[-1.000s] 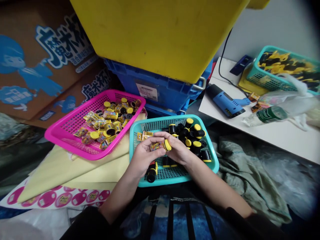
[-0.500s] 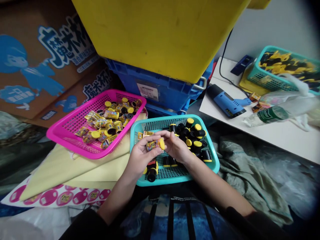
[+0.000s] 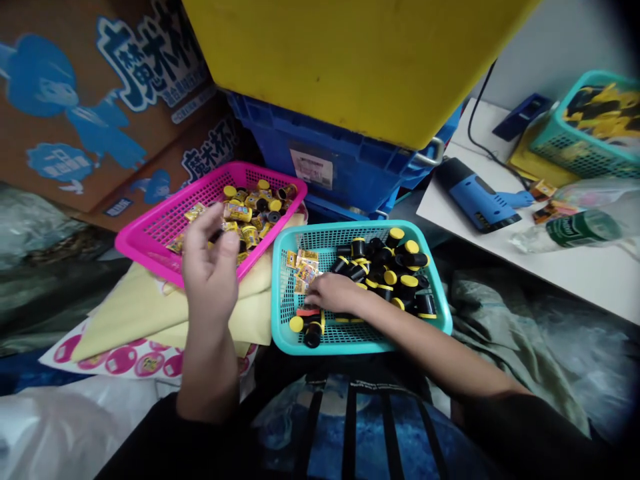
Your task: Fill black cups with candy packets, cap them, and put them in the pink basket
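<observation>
My left hand point(image 3: 210, 267) hovers over the front rim of the pink basket point(image 3: 145, 253), fingers loosely apart with nothing visible in them. Several small yellow-labelled containers point(image 3: 250, 213) lie in that basket. My right hand point(image 3: 333, 293) rests palm down inside the teal basket point(image 3: 360, 228), fingertips at a small pile of yellow labels point(image 3: 305, 263). Several black containers with yellow caps point(image 3: 395, 267) are heaped just right of it, and a few more point(image 3: 307, 327) lie at the basket's front.
A yellow crate point(image 3: 350, 60) sits on a blue crate point(image 3: 350, 167) behind the baskets. Printed cardboard boxes point(image 3: 75, 100) stand at left. Yellow sheets point(image 3: 135, 307) and a pink sticker sheet point(image 3: 120, 357) lie under the pink basket. At right, a white table holds a blue tool point(image 3: 480, 200), a bottle point(image 3: 580, 227) and another teal basket point(image 3: 585, 147).
Both hands held one labelled yellow-capped container over the teal basket. Now the left hand has swung left to the pink basket, empty, and the right hand has dropped to the labels.
</observation>
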`<action>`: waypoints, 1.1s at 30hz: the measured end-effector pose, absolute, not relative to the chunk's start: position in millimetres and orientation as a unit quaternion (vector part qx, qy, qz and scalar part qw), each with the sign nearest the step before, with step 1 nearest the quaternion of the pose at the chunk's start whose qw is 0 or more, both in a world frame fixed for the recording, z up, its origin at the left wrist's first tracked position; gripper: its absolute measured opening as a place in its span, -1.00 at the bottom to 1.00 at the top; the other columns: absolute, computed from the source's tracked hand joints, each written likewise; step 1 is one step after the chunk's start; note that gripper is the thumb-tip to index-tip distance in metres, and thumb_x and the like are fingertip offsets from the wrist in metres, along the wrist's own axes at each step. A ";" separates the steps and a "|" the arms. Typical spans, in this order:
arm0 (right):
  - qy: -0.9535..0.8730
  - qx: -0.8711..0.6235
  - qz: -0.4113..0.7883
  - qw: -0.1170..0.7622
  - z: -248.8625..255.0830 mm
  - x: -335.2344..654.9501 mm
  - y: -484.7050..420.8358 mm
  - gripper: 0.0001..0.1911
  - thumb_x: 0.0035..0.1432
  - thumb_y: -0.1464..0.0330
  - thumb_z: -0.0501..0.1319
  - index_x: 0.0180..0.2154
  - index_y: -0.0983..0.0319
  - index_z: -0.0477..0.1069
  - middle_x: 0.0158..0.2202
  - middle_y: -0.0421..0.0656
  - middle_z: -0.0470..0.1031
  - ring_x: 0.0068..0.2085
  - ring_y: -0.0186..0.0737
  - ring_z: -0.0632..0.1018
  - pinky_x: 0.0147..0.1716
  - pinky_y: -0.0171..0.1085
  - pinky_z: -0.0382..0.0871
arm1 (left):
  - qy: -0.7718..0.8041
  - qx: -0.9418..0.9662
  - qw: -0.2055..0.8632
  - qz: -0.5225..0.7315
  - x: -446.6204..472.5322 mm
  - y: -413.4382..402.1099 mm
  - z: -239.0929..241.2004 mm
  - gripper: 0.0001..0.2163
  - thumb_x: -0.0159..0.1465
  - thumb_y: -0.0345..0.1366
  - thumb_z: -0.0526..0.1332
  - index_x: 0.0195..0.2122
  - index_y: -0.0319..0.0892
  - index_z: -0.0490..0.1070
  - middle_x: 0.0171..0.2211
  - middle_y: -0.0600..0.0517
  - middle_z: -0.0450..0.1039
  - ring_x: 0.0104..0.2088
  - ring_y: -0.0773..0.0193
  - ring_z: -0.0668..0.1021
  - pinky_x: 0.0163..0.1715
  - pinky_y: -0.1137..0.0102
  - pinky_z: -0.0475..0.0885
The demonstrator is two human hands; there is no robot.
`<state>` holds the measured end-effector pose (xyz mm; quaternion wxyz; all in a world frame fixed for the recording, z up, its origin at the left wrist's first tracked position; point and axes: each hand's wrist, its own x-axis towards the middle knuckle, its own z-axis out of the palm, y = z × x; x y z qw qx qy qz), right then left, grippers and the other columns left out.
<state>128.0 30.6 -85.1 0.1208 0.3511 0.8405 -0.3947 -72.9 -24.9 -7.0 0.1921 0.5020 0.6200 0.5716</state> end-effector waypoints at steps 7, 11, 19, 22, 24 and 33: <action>0.864 0.296 -0.384 0.135 -88.0 126.7 18.7 -0.89 0.07 0.35 0.25 -0.36 0.19 0.57 -0.33 -0.10 0.56 -0.23 -0.16 0.52 -0.34 -0.32 0.25 | 0.617 0.471 0.242 0.581 -46.5 -25.7 -14.1 -0.74 0.25 -0.25 0.18 -0.04 -0.11 0.41 -0.03 -0.03 0.47 -0.08 0.24 0.53 -0.03 0.28 0.44; 0.795 0.318 -0.508 0.096 -95.7 134.8 23.9 -0.90 -0.02 0.33 0.31 -0.47 0.24 0.49 -0.42 -0.21 0.55 -0.35 -0.28 0.51 -0.40 -0.37 0.25 | 0.621 0.474 0.255 0.570 -48.5 -25.6 -13.8 -0.77 0.24 -0.26 0.18 -0.08 -0.12 0.44 -0.10 -0.01 0.51 -0.13 0.25 0.56 -0.07 0.31 0.45; 0.740 0.313 -0.586 0.105 -103.9 145.7 22.8 -0.83 -0.01 0.35 0.29 -0.30 0.24 0.48 -0.29 -0.21 0.57 -0.28 -0.28 0.54 -0.32 -0.35 0.31 | 0.625 0.499 0.285 0.528 -47.1 -30.2 -22.5 -0.81 0.24 -0.26 0.19 -0.16 -0.12 0.51 -0.18 -0.02 0.54 -0.18 0.24 0.57 -0.09 0.32 0.46; 0.755 0.303 -0.571 0.109 -102.6 145.7 20.5 -0.75 0.07 0.39 0.23 -0.15 0.20 0.46 -0.24 -0.22 0.58 -0.27 -0.30 0.55 -0.29 -0.36 0.33 | 0.625 0.508 0.290 0.517 -47.3 -31.0 -22.8 -0.81 0.24 -0.25 0.19 -0.16 -0.11 0.51 -0.18 -0.02 0.54 -0.17 0.23 0.57 -0.09 0.32 0.46; 0.802 0.311 -0.501 0.098 -101.0 143.2 23.9 -0.79 0.15 0.36 0.16 -0.17 0.18 0.49 -0.22 -0.22 0.58 -0.23 -0.30 0.55 -0.24 -0.36 0.33 | 0.627 0.510 0.290 0.513 -46.8 -31.1 -22.3 -0.81 0.24 -0.25 0.19 -0.17 -0.11 0.52 -0.19 -0.02 0.54 -0.17 0.23 0.57 -0.09 0.32 0.46; 0.850 0.463 -0.245 0.051 -112.6 106.9 44.6 -0.66 0.21 0.26 0.11 -0.07 0.35 0.41 -0.03 0.14 0.43 0.01 0.05 0.42 -0.05 -0.15 0.27 | 0.605 0.530 0.315 0.504 -30.9 -27.7 -21.2 -0.81 0.24 -0.25 0.18 -0.17 -0.09 0.52 -0.18 0.00 0.56 -0.19 0.23 0.58 -0.09 0.34 0.45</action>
